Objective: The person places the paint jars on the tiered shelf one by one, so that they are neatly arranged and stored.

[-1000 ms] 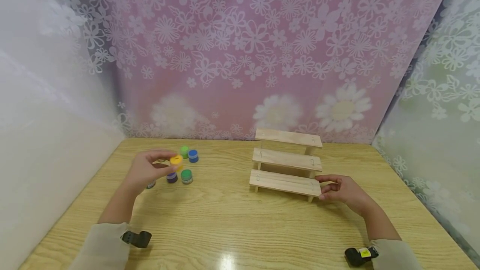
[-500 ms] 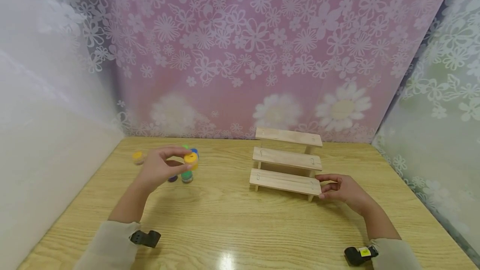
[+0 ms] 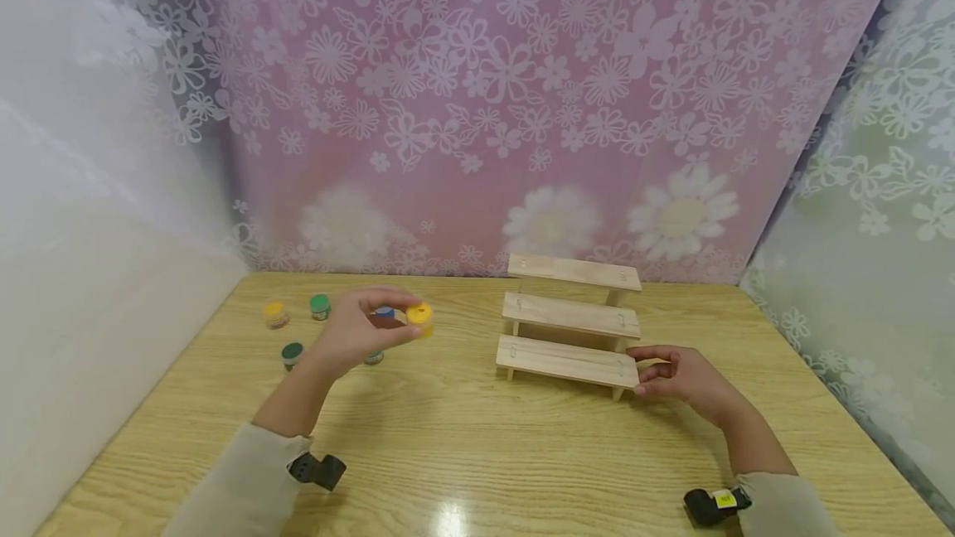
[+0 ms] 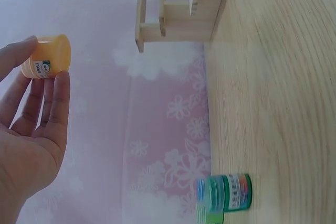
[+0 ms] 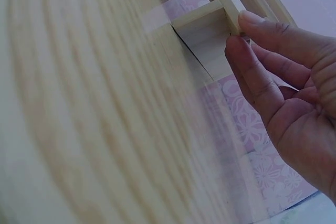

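Note:
My left hand (image 3: pixel 356 334) pinches a small yellow paint jar (image 3: pixel 419 318) between thumb and fingers, held up over the table left of the wooden stand. In the left wrist view this jar (image 4: pixel 50 57) shows a printed label on its side. A three-tier wooden step shelf (image 3: pixel 570 312) stands at the right, with nothing on its boards. My right hand (image 3: pixel 690 386) grips the right end of its lowest board; the right wrist view has the thumb (image 5: pixel 252 18) and a fingertip on either side of the board's end.
Several paint jars stand at the left: a yellow jar (image 3: pixel 275 316), a green jar (image 3: pixel 320 307), a dark green jar (image 3: pixel 293 355), and a blue jar (image 3: pixel 384 312) partly behind the left hand. A floral curtain (image 3: pixel 477 106) backs the wooden table (image 3: pixel 477 454).
My left hand has carried the yellow jar rightward, away from the other jars, uncovering some at the left. My right hand has stayed at the shelf's end.

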`<state>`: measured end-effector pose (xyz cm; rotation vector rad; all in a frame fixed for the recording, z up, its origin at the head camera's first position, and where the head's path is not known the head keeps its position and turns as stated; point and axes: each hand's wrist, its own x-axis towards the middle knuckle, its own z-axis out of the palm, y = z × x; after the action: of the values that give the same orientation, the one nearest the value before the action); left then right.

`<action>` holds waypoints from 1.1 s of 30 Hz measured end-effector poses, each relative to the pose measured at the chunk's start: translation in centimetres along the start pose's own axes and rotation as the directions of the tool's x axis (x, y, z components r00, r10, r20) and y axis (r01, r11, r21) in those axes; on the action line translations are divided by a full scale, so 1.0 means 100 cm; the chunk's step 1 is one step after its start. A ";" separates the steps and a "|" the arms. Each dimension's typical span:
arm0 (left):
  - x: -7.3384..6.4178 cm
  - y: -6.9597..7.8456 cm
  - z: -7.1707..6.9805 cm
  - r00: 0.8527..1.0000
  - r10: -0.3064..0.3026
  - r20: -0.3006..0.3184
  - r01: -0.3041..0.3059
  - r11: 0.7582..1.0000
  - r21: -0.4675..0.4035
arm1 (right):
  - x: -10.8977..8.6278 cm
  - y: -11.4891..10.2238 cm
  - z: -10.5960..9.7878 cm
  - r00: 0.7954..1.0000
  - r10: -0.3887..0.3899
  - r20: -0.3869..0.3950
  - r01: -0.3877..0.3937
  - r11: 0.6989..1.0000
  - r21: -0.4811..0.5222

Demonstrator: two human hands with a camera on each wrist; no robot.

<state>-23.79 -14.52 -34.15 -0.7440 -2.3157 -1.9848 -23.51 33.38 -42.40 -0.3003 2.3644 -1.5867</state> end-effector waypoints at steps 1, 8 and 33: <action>0.001 0.000 0.002 1.000 -0.004 0.005 0.004 1.000 -0.002 | 0.000 0.000 0.000 1.000 -0.001 0.001 0.001 1.000 0.002; 0.008 0.007 0.020 0.999 -0.021 0.031 0.022 0.999 -0.025 | 0.000 0.000 0.000 1.000 -0.005 0.009 0.005 1.000 0.002; 0.039 0.041 0.088 0.992 0.000 0.125 0.006 0.999 -0.042 | 0.001 0.002 -0.001 1.000 -0.002 0.003 0.002 1.000 -0.004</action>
<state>-23.23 -4.60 -30.88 -0.8932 -2.3484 -2.0513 -23.65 33.56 -42.54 -0.3061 2.3664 -1.5817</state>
